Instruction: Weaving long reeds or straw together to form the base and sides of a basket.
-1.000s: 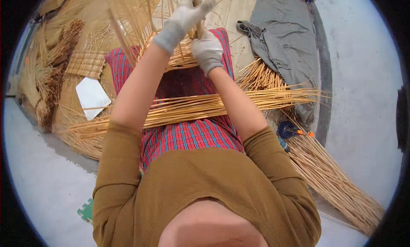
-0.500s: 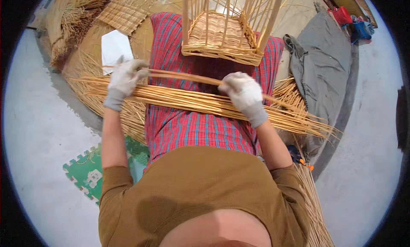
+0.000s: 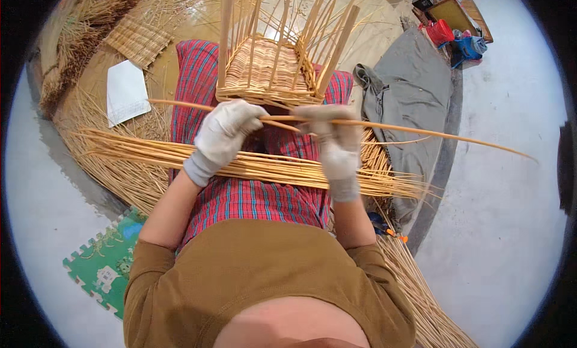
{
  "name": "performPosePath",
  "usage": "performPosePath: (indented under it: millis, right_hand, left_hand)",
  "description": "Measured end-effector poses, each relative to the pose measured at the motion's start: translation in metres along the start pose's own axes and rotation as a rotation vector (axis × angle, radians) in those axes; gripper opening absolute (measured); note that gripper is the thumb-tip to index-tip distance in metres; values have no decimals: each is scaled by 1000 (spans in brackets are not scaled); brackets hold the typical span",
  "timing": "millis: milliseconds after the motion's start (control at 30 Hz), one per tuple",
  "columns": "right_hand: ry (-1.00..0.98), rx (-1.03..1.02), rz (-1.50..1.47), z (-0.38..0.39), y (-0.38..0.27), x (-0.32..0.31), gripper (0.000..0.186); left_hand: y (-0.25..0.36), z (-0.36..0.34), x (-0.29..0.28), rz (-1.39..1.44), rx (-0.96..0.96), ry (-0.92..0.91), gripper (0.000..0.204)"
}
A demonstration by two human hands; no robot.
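Both my hands wear white work gloves and are raised over my lap, close to each other. My left hand [image 3: 227, 133] is closed round a few wicker rods [image 3: 421, 131], whose thick ends stick out to its left. Fingers curled, my right hand [image 3: 330, 137] grips the same rods just to the right; it is somewhat blurred. The longest rod runs far out to the right and tapers to a thin tip. Under my wrists a bundle of wicker rods [image 3: 276, 170] lies across my thighs. Just beyond my hands stands a partly woven wicker basket [image 3: 264, 62] with upright stakes.
More rods [image 3: 120, 167] lie on the floor at left, and a long bundle [image 3: 415, 282] at lower right. A white sheet [image 3: 128, 92], a woven panel [image 3: 139, 40] and a green foam mat [image 3: 99, 267] are at left. Grey cloth [image 3: 412, 77] and a red bucket [image 3: 440, 32] are at right.
My hands have come together from wide apart, the left one moving right. The held rods now reach further out to the right. The whole view has shifted slightly.
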State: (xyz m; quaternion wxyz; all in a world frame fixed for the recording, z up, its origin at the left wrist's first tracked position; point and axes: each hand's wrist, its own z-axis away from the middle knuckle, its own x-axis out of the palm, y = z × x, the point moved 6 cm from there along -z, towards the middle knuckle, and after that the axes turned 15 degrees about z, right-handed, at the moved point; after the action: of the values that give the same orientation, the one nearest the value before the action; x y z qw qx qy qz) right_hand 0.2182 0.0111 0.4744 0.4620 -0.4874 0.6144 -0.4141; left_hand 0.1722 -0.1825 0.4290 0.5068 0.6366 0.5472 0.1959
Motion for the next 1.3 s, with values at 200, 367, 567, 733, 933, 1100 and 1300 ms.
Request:
performPosePath:
  millis: [200, 367, 567, 733, 933, 1100, 1300]
  right_hand:
    - [387, 79, -49, -7, 27, -65, 10]
    - [428, 151, -54, -7, 76, -23, 14]
    - [349, 317, -174, -10, 109, -14, 17]
    - [244, 359, -52, -14, 109, -25, 16]
    - [171, 237, -133, -16, 106, -18, 12]
    - [100, 299, -108, -19, 103, -24, 12]
    - [342, 208, 17, -19, 93, -53, 12]
  left_hand:
    - [-51, 10, -41, 254, -455, 372, 23]
    - [-34, -6, -36, 402, -71, 509, 27]
    - [-15, -47, -6, 49, -130, 141, 37]
    - [-54, -65, 22, -230, -446, -191, 48]
    - [-62, -62, 20, 38, -430, -161, 40]
    - [-66, -62, 24, 51, -531, -152, 29]
    - [-69, -62, 27, -123, -510, -58, 25]
